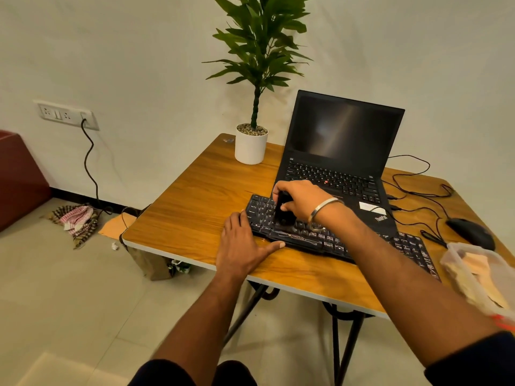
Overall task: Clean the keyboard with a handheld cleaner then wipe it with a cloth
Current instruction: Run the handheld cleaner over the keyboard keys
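On one wooden table [195, 196] sit one external keyboard [362, 243], one open laptop [342, 151], one mouse [471, 232], one potted plant [252, 146] and one clear plastic container [473, 271]. Two hands are in view, one handheld cleaner [282, 215] between them. One wall socket panel [67, 114] shows.

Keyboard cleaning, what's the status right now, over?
Right hand grips handheld cleaner, nozzle down on keyboard. Left hand flat, steadying keyboard's left end. Cloth step not yet begun. Nothing in the way.
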